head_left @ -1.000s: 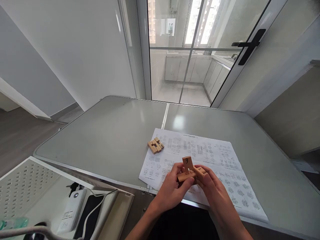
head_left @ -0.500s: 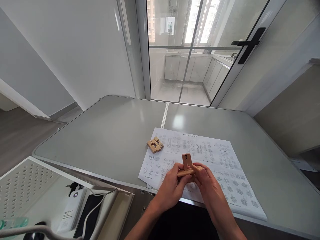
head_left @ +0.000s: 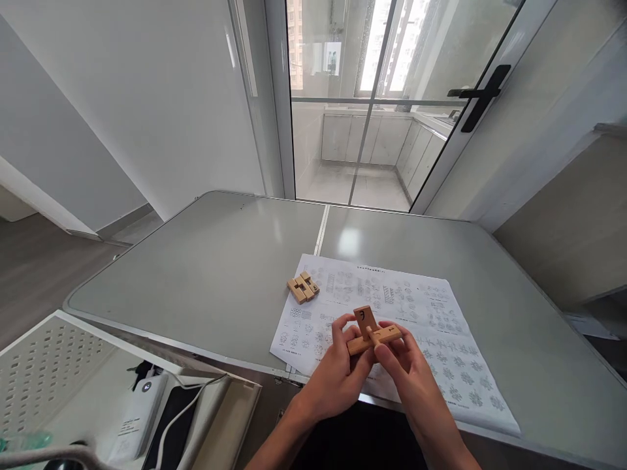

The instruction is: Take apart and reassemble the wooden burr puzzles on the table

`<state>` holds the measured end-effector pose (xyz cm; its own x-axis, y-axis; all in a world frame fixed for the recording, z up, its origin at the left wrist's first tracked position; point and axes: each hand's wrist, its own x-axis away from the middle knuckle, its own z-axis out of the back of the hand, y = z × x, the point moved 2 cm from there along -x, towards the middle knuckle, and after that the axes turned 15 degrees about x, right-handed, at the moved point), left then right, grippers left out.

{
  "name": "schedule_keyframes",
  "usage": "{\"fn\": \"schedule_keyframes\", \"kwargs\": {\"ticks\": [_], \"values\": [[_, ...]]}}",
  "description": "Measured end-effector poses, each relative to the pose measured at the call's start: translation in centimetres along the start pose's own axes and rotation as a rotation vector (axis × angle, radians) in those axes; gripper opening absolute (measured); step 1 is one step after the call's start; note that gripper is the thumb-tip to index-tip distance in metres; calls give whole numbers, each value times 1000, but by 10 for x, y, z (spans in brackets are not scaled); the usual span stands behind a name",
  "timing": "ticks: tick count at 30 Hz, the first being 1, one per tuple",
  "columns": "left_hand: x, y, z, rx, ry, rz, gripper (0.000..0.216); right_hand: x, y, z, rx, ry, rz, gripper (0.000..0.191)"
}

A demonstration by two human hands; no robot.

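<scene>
Both my hands hold a few interlocked wooden puzzle pieces [head_left: 388, 335] above a printed sheet. One numbered piece [head_left: 364, 316] stands upright out of the cluster, and another lies crosswise with a mark near its right end. My left hand [head_left: 337, 372] is closed round the left end of the cluster. From the right, my right hand [head_left: 404, 359] grips it with the thumb in front and fingers behind. Some finger contacts are hidden by the wood. Several more notched wooden pieces [head_left: 302, 288] lie side by side at the sheet's upper left edge.
The instruction sheet [head_left: 441, 313], printed with small diagrams, lies on the grey table [head_left: 220, 261]. At lower left is a white perforated basket [head_left: 53, 352] holding a white box [head_left: 140, 414], a dark flat object and a cable. A glass door [head_left: 343, 150] stands behind the table.
The crosswise piece now shows its marked face along its length, and the upright piece leans slightly left. My right hand's fingers have opened out a little around the cluster.
</scene>
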<state>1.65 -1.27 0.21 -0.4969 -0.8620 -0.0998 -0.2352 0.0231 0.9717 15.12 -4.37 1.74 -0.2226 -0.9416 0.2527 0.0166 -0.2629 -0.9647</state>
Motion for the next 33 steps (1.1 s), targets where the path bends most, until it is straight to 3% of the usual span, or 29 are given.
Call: {"fn": "schedule_keyframes", "kwargs": {"ticks": [3,7,21,33], "values": [[0,1,0,-22,-12,1,73,-1,3,-1,-15,-27,18,62],[-2,-2,1,-111,-29,15,84,-1,9,1,-10,-11,7,61],[1,-17,2,-124,-22,-9,56,2,16,15,-18,-40,-52,50],[0,-14,0,-108,5,43,63,-7,16,29,69,-78,-2,55]]}}
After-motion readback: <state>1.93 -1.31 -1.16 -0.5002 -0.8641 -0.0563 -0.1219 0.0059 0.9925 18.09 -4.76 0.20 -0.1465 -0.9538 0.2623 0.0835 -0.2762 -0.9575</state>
